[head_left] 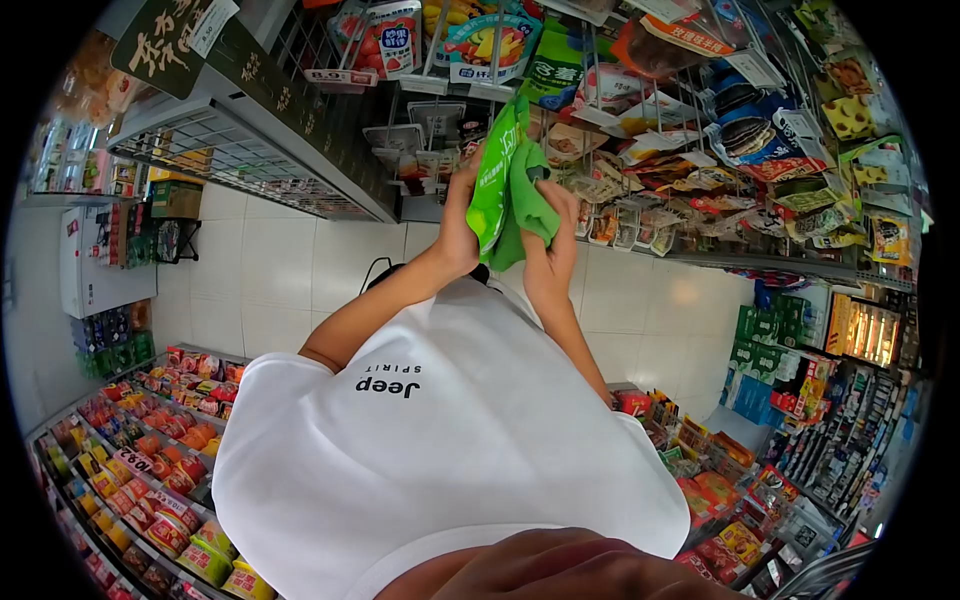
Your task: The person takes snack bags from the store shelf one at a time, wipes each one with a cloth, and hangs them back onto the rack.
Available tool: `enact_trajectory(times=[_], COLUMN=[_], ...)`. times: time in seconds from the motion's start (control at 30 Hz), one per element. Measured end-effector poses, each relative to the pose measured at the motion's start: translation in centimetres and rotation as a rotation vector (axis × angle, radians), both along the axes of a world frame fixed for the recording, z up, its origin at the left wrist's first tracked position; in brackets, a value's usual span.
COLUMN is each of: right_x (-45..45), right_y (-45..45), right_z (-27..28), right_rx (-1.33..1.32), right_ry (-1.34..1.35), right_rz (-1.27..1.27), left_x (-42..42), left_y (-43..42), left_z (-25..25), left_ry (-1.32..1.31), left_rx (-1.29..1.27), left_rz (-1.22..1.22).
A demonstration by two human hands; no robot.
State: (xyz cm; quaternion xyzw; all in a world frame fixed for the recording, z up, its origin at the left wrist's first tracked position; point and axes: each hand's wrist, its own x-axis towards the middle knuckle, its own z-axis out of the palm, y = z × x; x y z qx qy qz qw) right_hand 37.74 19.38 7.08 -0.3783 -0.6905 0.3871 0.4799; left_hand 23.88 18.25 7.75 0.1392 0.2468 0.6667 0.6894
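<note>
In front of my chest, my left hand (459, 218) grips a bright green snack bag (492, 185) with white print by its left side. The bag is upright and seen nearly edge-on. My right hand (556, 232) is closed around a green cloth (530, 208), which rests against the bag's right face and hangs down in folds. Part of my left fingers is hidden behind the bag. Just beyond both hands is a shelf with hanging snack packets (555, 65), among them another green bag.
A metal wire rack (250, 160) juts out at the upper left. Packed snacks (700, 190) fill the shelf to the right. Behind me stand shelves of cup noodles (170, 480) and boxed goods (730, 540). Pale floor tiles (265, 255) run between the shelves.
</note>
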Motion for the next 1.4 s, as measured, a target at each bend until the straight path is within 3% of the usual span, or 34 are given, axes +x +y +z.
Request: enact_trajectory(times=[0.13,0.27,0.3,0.43,0.5,0.63,0.77,0.9,1.07,1.13,1.2,1.33,1.4], right_x=[-0.6,0.2,0.6,2.0,2.1,3.1,3.3,2.4,2.4,4.3,5.0,5.2,5.0], right_y=[-1.2,-0.8,-0.5,-0.3,-0.3,0.1,0.2,-0.3,0.0,0.7,1.5,1.7,2.4], right_z=[0.9,-0.9,-1.5,-2.8,-2.5,-2.5,-2.5,-1.8,-1.9,-2.9,-2.6,-0.9,-0.1], right_rx=[0.180,0.159,0.143,-0.165,-0.552,-0.817,-0.870,-0.780,-0.945,-0.948,-0.873,-0.442,0.025], right_ry=[-0.064,-0.081,-0.074,0.215,0.619,0.928,0.958,0.725,1.010,0.982,0.973,0.753,0.233], right_rz=[-0.007,-0.098,-0.108,-0.131,-0.200,-0.215,-0.142,-0.078,-0.074,-0.118,-0.216,-0.422,-0.366], left_x=[0.4,0.2,-0.1,-1.8,-2.6,-3.0,-3.1,-2.0,-2.4,-2.9,-3.2,-3.1,-3.0], left_y=[1.4,1.1,1.0,0.9,0.6,0.4,-0.1,-0.2,0.3,0.7,0.9,1.0,0.9], left_z=[-0.5,0.5,0.5,-1.8,-2.4,-2.6,-3.7,-4.0,-2.1,-2.6,-2.1,-0.1,0.5], left_ry=[0.534,0.309,0.359,0.466,0.487,0.323,-0.092,-0.057,-0.324,-0.436,-0.415,-0.324,-0.352], left_rx=[0.146,0.045,0.067,0.047,0.038,0.017,0.030,-0.105,-0.176,-0.049,0.029,-0.042,-0.030], left_rz=[0.155,0.026,0.035,0.107,0.177,0.207,-0.119,-0.145,-0.091,-0.098,-0.075,-0.027,-0.090])
